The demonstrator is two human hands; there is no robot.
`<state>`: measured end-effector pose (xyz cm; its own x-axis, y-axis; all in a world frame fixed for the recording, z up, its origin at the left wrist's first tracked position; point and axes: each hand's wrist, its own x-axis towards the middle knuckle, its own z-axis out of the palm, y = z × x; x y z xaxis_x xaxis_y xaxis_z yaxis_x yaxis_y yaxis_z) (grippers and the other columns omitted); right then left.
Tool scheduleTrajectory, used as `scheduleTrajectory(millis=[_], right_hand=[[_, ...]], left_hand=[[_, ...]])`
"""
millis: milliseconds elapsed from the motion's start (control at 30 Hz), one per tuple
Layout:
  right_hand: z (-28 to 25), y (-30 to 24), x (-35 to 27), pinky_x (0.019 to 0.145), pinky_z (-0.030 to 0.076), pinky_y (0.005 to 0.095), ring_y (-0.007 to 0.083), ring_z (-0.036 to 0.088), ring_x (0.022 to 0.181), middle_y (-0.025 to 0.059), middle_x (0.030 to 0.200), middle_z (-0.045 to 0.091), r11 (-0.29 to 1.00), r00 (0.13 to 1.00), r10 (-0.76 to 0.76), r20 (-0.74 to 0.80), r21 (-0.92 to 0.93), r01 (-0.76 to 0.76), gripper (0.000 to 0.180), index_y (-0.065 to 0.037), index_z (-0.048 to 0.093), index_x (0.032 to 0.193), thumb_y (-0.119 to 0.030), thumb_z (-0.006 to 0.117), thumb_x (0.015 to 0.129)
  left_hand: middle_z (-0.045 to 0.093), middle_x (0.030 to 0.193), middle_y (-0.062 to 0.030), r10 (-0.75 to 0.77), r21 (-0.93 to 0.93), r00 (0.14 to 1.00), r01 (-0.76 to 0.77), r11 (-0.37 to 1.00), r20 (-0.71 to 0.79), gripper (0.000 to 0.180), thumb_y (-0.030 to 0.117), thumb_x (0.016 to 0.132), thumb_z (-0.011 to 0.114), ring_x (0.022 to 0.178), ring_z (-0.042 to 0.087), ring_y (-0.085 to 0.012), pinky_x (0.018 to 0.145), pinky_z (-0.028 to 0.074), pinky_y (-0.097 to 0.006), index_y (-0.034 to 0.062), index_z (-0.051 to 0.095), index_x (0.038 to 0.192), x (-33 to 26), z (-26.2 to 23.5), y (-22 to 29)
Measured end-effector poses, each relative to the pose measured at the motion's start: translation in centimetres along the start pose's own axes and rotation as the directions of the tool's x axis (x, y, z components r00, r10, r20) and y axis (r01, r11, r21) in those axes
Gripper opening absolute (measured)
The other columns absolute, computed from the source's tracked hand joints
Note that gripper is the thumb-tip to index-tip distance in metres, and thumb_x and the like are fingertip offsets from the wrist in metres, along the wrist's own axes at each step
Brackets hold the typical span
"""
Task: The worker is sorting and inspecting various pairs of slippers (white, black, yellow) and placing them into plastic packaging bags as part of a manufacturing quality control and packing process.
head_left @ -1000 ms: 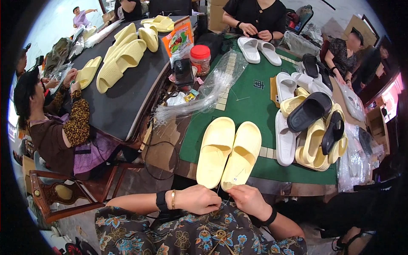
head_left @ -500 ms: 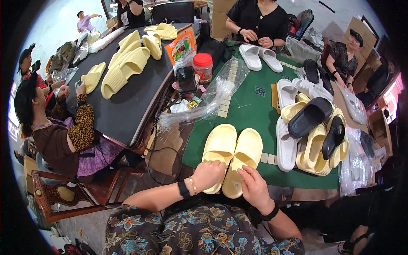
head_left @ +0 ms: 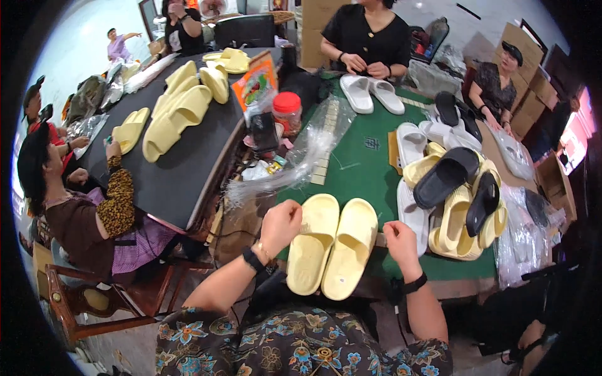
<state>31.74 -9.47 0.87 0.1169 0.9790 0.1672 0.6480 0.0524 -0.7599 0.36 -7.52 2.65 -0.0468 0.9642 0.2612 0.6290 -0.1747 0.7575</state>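
A pair of pale yellow slide slippers [head_left: 311,250] lies side by side at the near edge of the green table, toes pointing away from me. My left hand [head_left: 280,227] is raised just left of the pair, its fingers curled closed. On the other side, my right hand [head_left: 400,241] is held with thumb and fingertips pressed together. Both hands look apart from the slippers. Whatever may be between the fingers of either hand is too small to make out. A bundle of thin clear strands [head_left: 276,185] lies beyond my left hand, partly in a plastic bag.
Right of me is a heap of white, black and yellow slippers [head_left: 446,178], beside clear plastic bags [head_left: 523,232]. A red-lidded jar [head_left: 287,113] stands between the green table and a dark table [head_left: 182,182] holding yellow slippers. Opposite, a person's hands [head_left: 367,66] are above white slippers.
My hands have moved off the yellow pair, the left leftward and up, the right to the right. The view has shifted slightly. The co-worker at left has lowered one hand.
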Motion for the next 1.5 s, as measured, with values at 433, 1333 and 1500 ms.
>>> scheduleTrajectory(millis=[433, 1333, 1500], right_hand=[[3.8, 2.2, 3.8, 0.064, 0.050, 0.0454, 0.0391, 0.064, 0.068, 0.0218, 0.068, 0.064, 0.933, 0.998, 0.060, 0.035, -0.357, -0.043, 0.026, 0.004, 0.064, 0.068, -0.022, 0.068, 0.071], [7.7, -5.9, 1.0, 0.065, 0.049, 0.0366, 0.0272, 0.062, 0.070, 0.0119, 0.078, 0.064, 0.939, 0.947, -0.321, 0.016, 0.133, 0.317, 0.006, -0.002, 0.064, 0.086, -0.007, 0.066, 0.083], [8.1, -5.9, 1.0, 0.066, 0.049, 0.0378, 0.0290, 0.061, 0.073, 0.0119, 0.079, 0.064, 0.935, 0.942, -0.335, -0.001, 0.124, 0.332, 0.006, -0.002, 0.064, 0.083, -0.007, 0.066, 0.081]], left_hand=[[0.069, 0.081, -0.0190, -0.251, 0.167, 0.962, 0.231, 0.958, 0.110, 0.018, 0.020, 0.078, 0.060, 0.077, 0.067, -0.0364, 0.071, 0.054, -0.046, 0.0069, 0.072, 0.083, 3.8, 6.0, -4.0], [0.070, 0.077, -0.0091, 0.091, -0.316, 0.985, -0.041, 0.948, 0.146, 0.015, 0.013, 0.084, 0.069, 0.067, 0.065, -0.0120, 0.064, 0.051, -0.028, 0.0005, 0.071, 0.092, 0.7, 5.6, 1.5], [0.069, 0.076, -0.0077, 0.061, -0.345, 0.987, -0.006, 0.939, 0.150, 0.014, 0.013, 0.084, 0.070, 0.066, 0.063, -0.0103, 0.063, 0.051, -0.027, 0.0005, 0.070, 0.090, 0.7, 5.4, 1.3]])
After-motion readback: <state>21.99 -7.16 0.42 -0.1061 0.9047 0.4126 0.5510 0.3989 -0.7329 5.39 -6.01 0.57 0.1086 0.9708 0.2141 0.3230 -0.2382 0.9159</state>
